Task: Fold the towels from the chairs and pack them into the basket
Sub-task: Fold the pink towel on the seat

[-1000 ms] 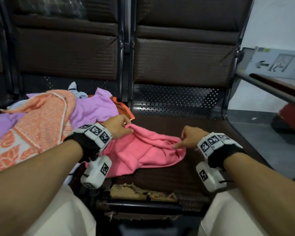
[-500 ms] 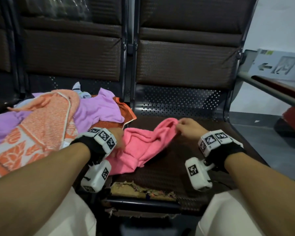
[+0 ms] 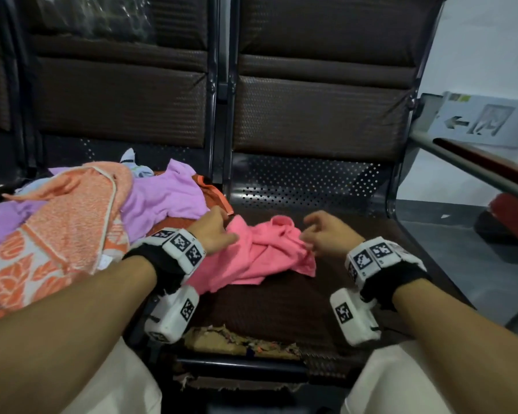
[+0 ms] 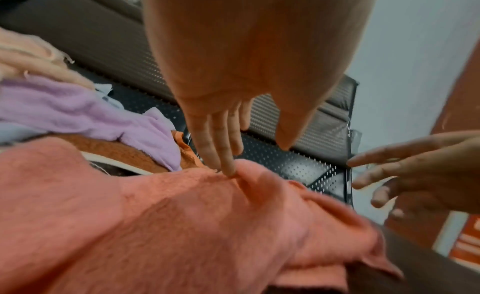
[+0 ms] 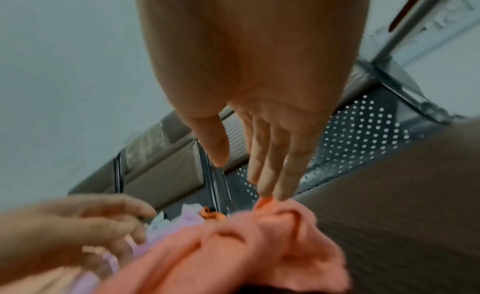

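Observation:
A pink towel (image 3: 260,258) lies crumpled on the dark brown seat (image 3: 266,306) of the right chair. My left hand (image 3: 222,231) rests at the towel's left edge. In the left wrist view its fingers (image 4: 223,154) are straight, and their tips touch the pink towel (image 4: 182,226). My right hand (image 3: 311,234) hovers at the towel's right side with relaxed, spread fingers. In the right wrist view its fingertips (image 5: 270,191) just touch a raised fold of the pink towel (image 5: 246,247). Neither hand grips anything. No basket is in view.
On the left chair lies a heap of towels: an orange patterned towel (image 3: 57,234), a purple towel (image 3: 162,198) and a rust-orange towel (image 3: 219,195). The seat's front edge (image 3: 240,345) is torn. A metal rail (image 3: 476,168) runs along the right.
A second ago both hands pinched the spread towel's ends. The right hand carried its end up and leftward. Both hands have now let go, and the towel lies bunched.

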`<state>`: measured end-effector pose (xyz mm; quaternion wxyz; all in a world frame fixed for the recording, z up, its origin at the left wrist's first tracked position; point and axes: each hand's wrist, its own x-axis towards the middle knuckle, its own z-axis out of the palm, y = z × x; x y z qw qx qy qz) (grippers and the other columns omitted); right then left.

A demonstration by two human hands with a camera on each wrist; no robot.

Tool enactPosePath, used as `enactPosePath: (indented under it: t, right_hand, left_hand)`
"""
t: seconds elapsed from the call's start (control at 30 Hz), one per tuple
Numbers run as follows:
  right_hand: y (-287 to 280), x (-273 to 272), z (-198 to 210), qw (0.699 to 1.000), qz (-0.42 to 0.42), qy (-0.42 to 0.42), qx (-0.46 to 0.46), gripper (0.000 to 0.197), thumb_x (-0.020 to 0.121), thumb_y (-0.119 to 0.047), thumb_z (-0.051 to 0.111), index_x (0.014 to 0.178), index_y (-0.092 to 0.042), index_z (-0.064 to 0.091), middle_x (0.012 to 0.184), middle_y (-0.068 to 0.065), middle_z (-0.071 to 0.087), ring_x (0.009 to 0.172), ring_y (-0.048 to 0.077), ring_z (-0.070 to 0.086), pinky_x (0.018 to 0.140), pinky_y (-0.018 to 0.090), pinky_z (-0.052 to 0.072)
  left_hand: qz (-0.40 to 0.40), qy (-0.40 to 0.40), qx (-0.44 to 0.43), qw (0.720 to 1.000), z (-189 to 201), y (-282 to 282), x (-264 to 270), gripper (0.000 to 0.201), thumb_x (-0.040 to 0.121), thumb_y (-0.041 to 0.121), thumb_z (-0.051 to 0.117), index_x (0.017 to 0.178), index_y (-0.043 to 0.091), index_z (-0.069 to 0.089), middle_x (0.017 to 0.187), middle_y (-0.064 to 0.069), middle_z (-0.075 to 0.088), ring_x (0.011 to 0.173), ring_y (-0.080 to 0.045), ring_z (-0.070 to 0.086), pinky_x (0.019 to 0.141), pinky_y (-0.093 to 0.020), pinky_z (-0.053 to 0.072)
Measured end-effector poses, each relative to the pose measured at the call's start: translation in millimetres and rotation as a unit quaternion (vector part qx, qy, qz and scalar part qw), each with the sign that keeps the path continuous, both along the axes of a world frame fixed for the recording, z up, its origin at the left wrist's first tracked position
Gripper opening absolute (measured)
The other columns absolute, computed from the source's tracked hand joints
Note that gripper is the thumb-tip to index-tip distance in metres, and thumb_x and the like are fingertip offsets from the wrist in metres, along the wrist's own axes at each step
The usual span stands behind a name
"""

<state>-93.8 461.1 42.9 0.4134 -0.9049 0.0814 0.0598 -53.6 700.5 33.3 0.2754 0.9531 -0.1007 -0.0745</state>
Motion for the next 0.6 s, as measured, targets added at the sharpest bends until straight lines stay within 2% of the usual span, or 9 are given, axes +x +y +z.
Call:
enactPosePath:
  t: [0.07,0.1,0.17,0.27,0.37,0.43,0.5,0.53,0.6]
  right_hand:
    - [-4,-5,-3,0.984,0.063,0.076,-0.146,0.01,0.084,-0.025,0.067,0.085,-0.016,0.062,0.078,0.003,0.066,0.079,0.025,0.067,0.074,0.036,0.054]
    - [-6,-7,-6,0.973,0.086,0.111,-0.182,0.016,0.083,-0.03,0.069,0.078,-0.016,0.062,0.077,0.004,0.065,0.077,0.023,0.065,0.073,0.034,0.054]
    - [-6,-9,-9,0.957,0.095,0.159,-0.225,0.024,0.084,-0.036,0.068,0.087,-0.013,0.067,0.085,0.006,0.061,0.08,0.021,0.059,0.07,0.032,0.052]
    - [-4,-9,-12,0.942,0.069,0.181,-0.276,0.046,0.086,-0.04,0.065,0.115,-0.005,0.062,0.098,0.008,0.058,0.085,0.02,0.054,0.062,0.027,0.043]
    - [-1,-8,-13,0.93,0.041,0.183,-0.316,0.053,0.085,-0.044,0.064,0.122,-0.006,0.056,0.119,0.01,0.061,0.1,0.024,0.059,0.073,0.026,0.041]
    - [1,-8,-14,0.925,0.046,0.179,-0.332,0.053,0.085,-0.045,0.065,0.122,-0.008,0.056,0.123,0.009,0.06,0.11,0.025,0.058,0.077,0.025,0.04]
    - [5,-7,-14,0.923,0.051,0.183,-0.335,0.048,0.084,-0.038,0.067,0.12,-0.009,0.058,0.122,0.009,0.061,0.111,0.025,0.059,0.077,0.024,0.04]
    - [8,-6,-14,0.921,0.055,0.186,-0.338,0.043,0.083,-0.034,0.068,0.117,-0.01,0.059,0.121,0.009,0.062,0.109,0.024,0.06,0.076,0.024,0.041]
    - [13,-4,-10,0.924,0.072,0.151,-0.343,0.024,0.083,-0.029,0.066,0.104,-0.018,0.06,0.113,0.01,0.065,0.107,0.026,0.062,0.075,0.025,0.043]
  left_hand:
    - [-0.019,-0.016,0.002,1.0,0,-4,0,0.035,0.081,0.032,0.069,0.096,0.01,0.047,0.087,-0.006,0.056,0.084,-0.023,0.056,0.071,-0.03,0.041]
    - [-0.032,-0.015,0.016,0.999,1,-7,-1,0.032,0.081,0.038,0.068,0.085,0.013,0.049,0.079,-0.003,0.055,0.077,-0.021,0.055,0.065,-0.03,0.039]
    - [-0.076,0.018,0.087,0.993,2,-13,-4,0.042,0.08,0.056,0.061,0.073,0.016,0.054,0.068,0.001,0.055,0.065,-0.016,0.053,0.054,-0.027,0.036]
    - [-0.111,0.077,0.22,0.966,-4,-19,-14,0.058,0.072,0.073,0.056,0.082,0.016,0.063,0.074,0.001,0.058,0.067,-0.014,0.053,0.053,-0.024,0.035]
    - [-0.124,0.076,0.264,0.954,-11,-17,-15,0.047,0.075,0.06,0.064,0.083,0.014,0.063,0.08,-0.001,0.062,0.077,-0.019,0.057,0.069,-0.029,0.045]
    - [-0.119,0.061,0.256,0.957,-9,-14,-11,0.038,0.079,0.049,0.065,0.087,0.012,0.066,0.091,-0.004,0.067,0.087,-0.022,0.061,0.08,-0.031,0.049]
    - [-0.11,0.049,0.235,0.964,-6,-11,-8,0.03,0.082,0.041,0.064,0.096,0.014,0.068,0.105,-0.006,0.067,0.098,-0.022,0.061,0.086,-0.03,0.049]
    - [-0.104,0.045,0.221,0.969,-3,-10,-7,0.025,0.084,0.037,0.064,0.098,0.016,0.067,0.108,-0.004,0.066,0.099,-0.02,0.06,0.085,-0.028,0.048]
    - [-0.092,0.038,0.18,0.978,3,-9,-4,0.017,0.085,0.03,0.065,0.097,0.018,0.068,0.102,-0.003,0.066,0.089,-0.016,0.06,0.074,-0.022,0.045]
